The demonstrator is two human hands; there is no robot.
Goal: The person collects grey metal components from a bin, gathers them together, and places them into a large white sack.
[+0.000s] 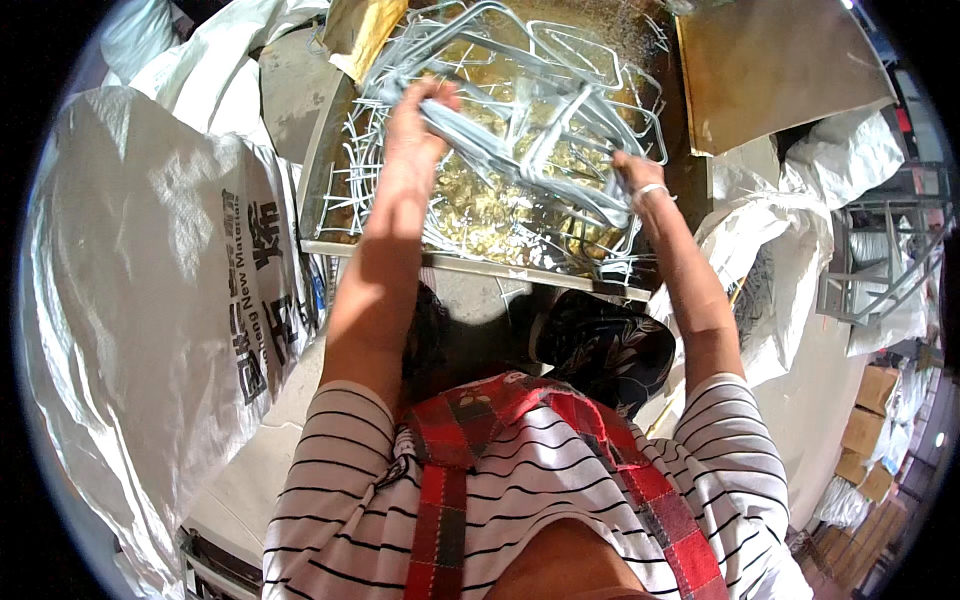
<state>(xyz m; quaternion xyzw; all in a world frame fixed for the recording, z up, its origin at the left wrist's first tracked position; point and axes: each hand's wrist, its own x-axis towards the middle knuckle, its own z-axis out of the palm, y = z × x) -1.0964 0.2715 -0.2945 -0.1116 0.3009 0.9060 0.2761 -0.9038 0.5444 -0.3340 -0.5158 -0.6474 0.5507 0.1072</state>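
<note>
My left hand (418, 122) grips one end of a bundle of grey bent-rod frames (480, 148), its fingers wrapped round the rods. At the other end, my right hand (638, 178), with a white band at the wrist, is closed on the same bundle. The frames are smeared by motion, and the fingertips of both hands are partly hidden. Below them lies a shallow metal tray (470, 266) with loose grey bent rods and shiny yellowish material in it. More looped frames (575, 50) show at its far side.
A large white woven sack (140, 290) stands at my left. A yellowish sack (378, 35) sits at the tray's far left corner. To the right are a brown board (785, 75), crumpled white sacks (765, 240), a metal rack (885, 285) and cardboard boxes (868, 425).
</note>
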